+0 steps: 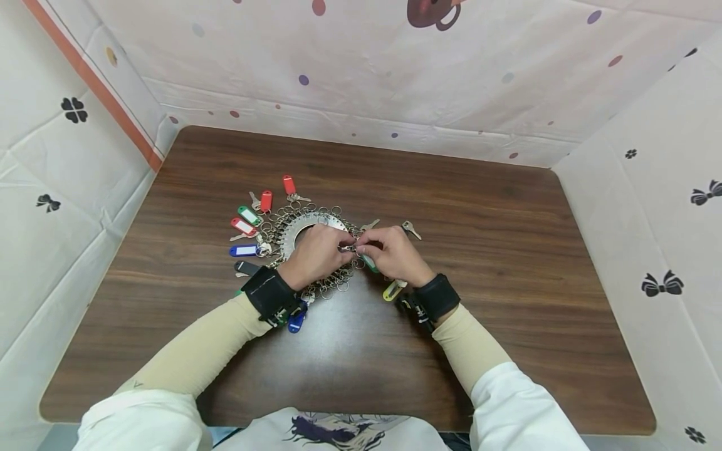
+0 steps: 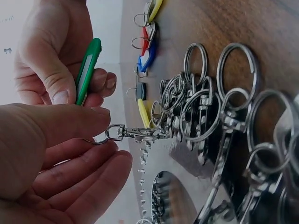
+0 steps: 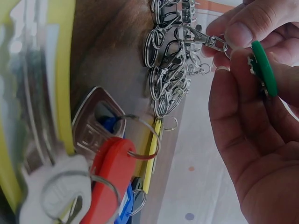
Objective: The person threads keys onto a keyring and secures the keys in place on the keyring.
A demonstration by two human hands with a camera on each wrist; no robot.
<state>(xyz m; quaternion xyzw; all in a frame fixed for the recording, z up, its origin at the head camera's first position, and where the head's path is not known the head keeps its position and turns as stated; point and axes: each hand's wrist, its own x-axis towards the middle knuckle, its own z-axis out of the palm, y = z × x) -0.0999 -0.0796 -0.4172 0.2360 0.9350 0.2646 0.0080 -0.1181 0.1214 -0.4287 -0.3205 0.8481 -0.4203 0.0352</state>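
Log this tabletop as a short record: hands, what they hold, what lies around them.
left hand: pinches a small ring at the end of a clip
right hand: holds a green tag
tag joined to ring: cannot tell, fingers cover the spot
rack: round, metal, edged with clips, on the table
left of rack: blue tag, among others
beyond rack: red tag
beside right wrist: yellow tag
beyond right hand: key
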